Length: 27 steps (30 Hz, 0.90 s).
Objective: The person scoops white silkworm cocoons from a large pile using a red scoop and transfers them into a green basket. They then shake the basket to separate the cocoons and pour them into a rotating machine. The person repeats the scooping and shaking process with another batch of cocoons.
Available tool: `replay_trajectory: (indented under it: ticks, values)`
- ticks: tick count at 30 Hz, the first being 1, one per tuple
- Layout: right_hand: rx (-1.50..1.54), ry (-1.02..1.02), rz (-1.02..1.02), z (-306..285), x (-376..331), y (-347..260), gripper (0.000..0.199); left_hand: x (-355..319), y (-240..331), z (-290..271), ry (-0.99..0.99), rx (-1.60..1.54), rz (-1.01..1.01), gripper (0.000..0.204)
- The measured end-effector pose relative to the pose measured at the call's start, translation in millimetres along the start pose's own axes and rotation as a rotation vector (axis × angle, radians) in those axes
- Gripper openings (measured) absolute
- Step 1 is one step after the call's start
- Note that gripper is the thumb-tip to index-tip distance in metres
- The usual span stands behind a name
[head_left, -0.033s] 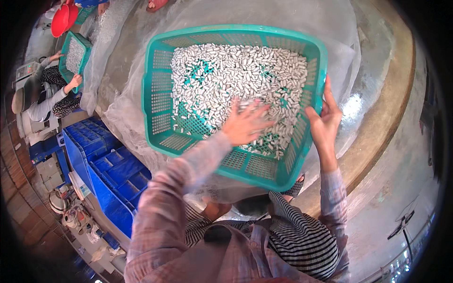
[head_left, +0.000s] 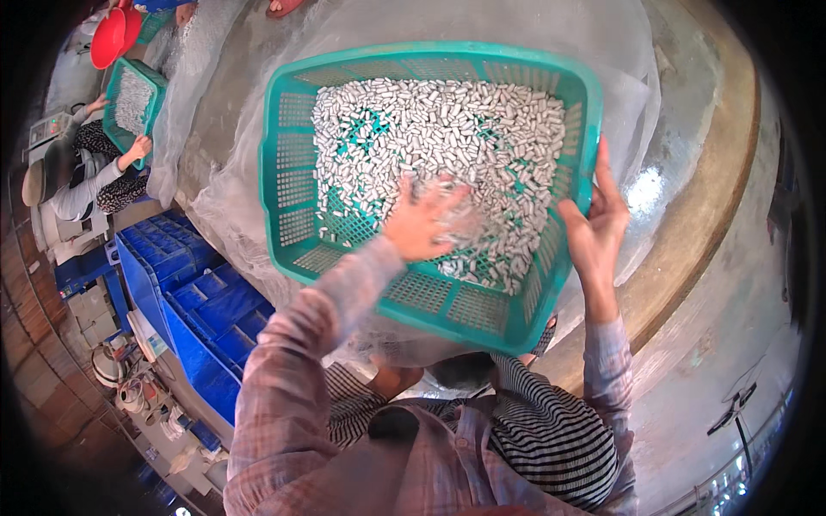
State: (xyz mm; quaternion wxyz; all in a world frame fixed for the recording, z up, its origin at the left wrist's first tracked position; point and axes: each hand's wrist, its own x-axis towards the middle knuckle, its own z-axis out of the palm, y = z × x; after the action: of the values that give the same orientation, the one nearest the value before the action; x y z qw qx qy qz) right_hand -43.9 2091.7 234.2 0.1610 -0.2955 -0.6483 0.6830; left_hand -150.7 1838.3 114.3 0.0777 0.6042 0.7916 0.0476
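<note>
A large rectangular green plastic basket [head_left: 280,206] with slatted sides is in front of me, tilted a little. Many small whitish-grey, short rod-like pieces [head_left: 447,116] cover most of its mesh bottom, which shows through in patches. My left hand [head_left: 422,222] is over the near middle of the basket, among the pieces. Its fingers are spread and their tips are smeared by motion; no held piece can be made out. At the basket's right side, my right hand [head_left: 598,228] grips the rim, thumb inside and the other fingers partly hidden outside.
Translucent sheeting [head_left: 228,206] lies on the floor beneath the basket. Blue plastic crates [head_left: 194,284] stand to the left. Farther left, a person [head_left: 86,185] holds a smaller green basket [head_left: 157,103] of similar pieces, near a red basin [head_left: 107,39]. A curved ledge [head_left: 723,163] runs along the right.
My left hand has shifted left and slightly toward me over the pieces. The basket's right side and my right hand have moved slightly to the right.
</note>
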Motion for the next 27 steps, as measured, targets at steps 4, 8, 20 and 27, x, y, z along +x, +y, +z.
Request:
replay_trajectory:
  ticks: [4,8,20,27]
  values:
    - [-0.019,-0.003,-0.126,25,-31,-76,0.079,-34,-84,-1,0.533,-0.234,-0.604,0.068]
    - [-0.109,-0.057,-0.129,32,-9,-90,0.076,54,-86,3,0.823,-0.189,-0.714,0.056]
    - [-0.124,0.037,-0.153,17,10,-79,0.063,-48,-45,-18,0.03,-0.204,-0.52,0.06]
    - [-0.054,0.025,-0.165,28,10,-78,0.065,105,-71,-22,0.923,-0.212,-0.854,0.039]
